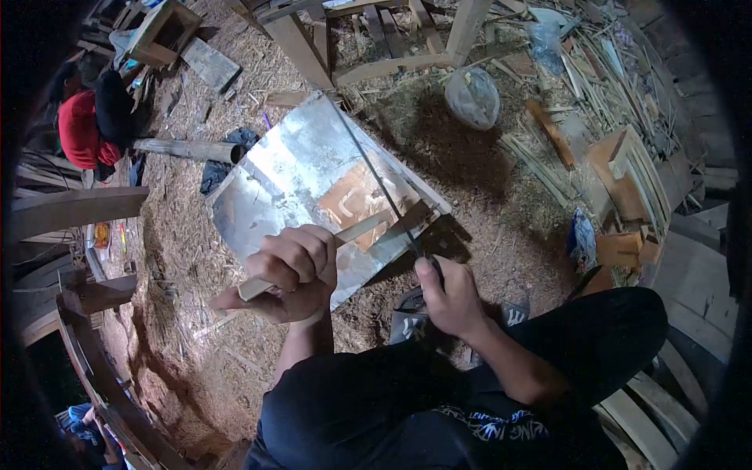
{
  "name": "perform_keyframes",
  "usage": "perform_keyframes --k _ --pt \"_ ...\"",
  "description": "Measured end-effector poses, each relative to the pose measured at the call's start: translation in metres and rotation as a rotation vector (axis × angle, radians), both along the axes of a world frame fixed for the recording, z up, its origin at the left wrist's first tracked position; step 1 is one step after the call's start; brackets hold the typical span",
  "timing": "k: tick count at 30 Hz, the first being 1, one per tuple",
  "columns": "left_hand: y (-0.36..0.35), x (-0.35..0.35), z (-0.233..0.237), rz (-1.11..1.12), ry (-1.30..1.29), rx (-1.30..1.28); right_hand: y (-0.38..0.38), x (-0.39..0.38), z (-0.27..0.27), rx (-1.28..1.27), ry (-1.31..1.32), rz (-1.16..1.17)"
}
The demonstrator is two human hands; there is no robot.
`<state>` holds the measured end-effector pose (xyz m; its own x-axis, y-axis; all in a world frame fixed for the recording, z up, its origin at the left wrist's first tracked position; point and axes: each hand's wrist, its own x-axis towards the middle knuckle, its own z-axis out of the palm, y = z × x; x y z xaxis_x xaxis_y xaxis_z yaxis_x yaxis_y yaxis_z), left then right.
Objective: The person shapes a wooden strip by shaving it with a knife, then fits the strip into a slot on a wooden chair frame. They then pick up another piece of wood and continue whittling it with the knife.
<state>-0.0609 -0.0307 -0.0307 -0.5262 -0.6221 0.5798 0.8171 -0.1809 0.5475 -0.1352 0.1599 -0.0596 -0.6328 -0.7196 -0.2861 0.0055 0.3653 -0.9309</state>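
My left hand (294, 270) is closed in a fist around a pale, squared wooden stick (364, 228), which points up and to the right. Right by its far end is a dark brown flat piece (410, 225). My right hand (448, 294) grips the dark handle of a long, thin, dark blade-like tool (364, 157), with the thumb laid along the top. The tool slants up and left, crossing over the dark piece. Below both hands lies a worn, silvery metal-faced board (290, 149), with a stained brown patch (356, 200) on it.
Wood shavings (184, 258) cover the ground. A clear plastic bag (472, 98) sits beyond the board, near a wooden frame (392, 69). Wood strips and offcuts (619, 86) pile up at right. A person in red (82, 129) crouches at left; another person (90, 431) is at lower left.
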Motion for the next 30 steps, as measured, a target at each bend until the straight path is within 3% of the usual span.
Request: perform_keyframes --k 3,4,6,11,13,14,16,20,24,25,30 --pt "0.000 0.002 -0.001 0.009 -0.022 -0.013 0.008 0.005 0.005 -0.205 0.231 0.029" --pt "-0.001 0.002 0.000 0.002 -0.035 -0.034 0.007 0.007 0.000 -0.206 0.221 0.027" --pt "-0.001 0.004 0.001 0.009 -0.046 -0.018 0.002 0.010 -0.014 0.066 -0.038 0.102" --pt "-0.001 0.001 0.000 0.006 -0.009 0.007 0.004 0.004 0.004 0.061 -0.039 0.073" --pt "0.002 0.001 0.002 0.010 -0.019 -0.017 0.010 0.006 0.013 -0.183 0.002 0.069" --pt "0.003 0.003 0.001 0.019 -0.027 -0.015 0.009 0.009 0.007 -0.180 -0.007 0.077" --pt "0.001 0.002 0.001 0.047 -0.048 -0.029 0.004 0.014 -0.012 0.117 0.015 0.079" --pt "0.001 -0.001 0.001 0.019 -0.030 -0.004 0.003 0.005 -0.001 -0.018 0.040 -0.022" --pt "0.001 0.003 0.000 -0.010 -0.042 -0.047 0.011 0.010 -0.005 -0.087 0.021 0.051" --pt "0.000 0.001 0.002 -0.018 -0.047 -0.063 0.007 0.012 -0.016 0.032 -0.056 0.072" --pt "0.000 -0.001 0.002 0.002 -0.034 -0.047 0.011 0.007 -0.002 0.035 -0.014 0.067"
